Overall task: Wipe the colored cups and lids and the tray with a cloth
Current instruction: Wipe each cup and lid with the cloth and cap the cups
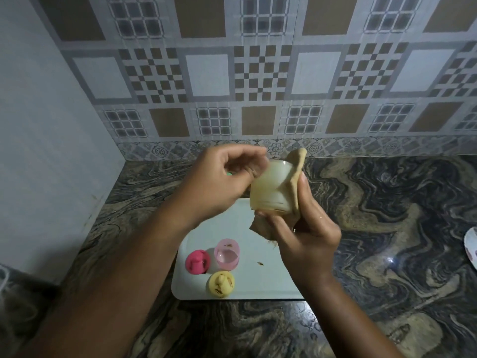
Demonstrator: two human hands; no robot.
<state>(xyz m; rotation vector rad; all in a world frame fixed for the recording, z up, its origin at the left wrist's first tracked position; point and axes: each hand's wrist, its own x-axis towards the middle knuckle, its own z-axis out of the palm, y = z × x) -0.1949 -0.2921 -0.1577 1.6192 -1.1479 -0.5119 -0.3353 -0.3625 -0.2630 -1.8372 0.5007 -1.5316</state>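
A pale yellow translucent cup (271, 187) is held up above the white tray (258, 280). My right hand (307, 228) grips the cup from below and the right, with a tan cloth (296, 171) wrapped between palm and cup. My left hand (222, 182) has its fingers curled at the cup's rim on the left side; the fingertips are blurred. On the tray stand a pink cup (226, 257), a dark pink lid (197, 262) and a yellow lid (221, 284), the lids smeared with brown dirt.
The tray lies on a dark marbled counter (387, 228) against a tiled wall. A small brown crumb (260, 264) sits on the tray. A green object (49, 173) peeks out behind my left wrist. A white plate edge (471, 248) shows at the far right.
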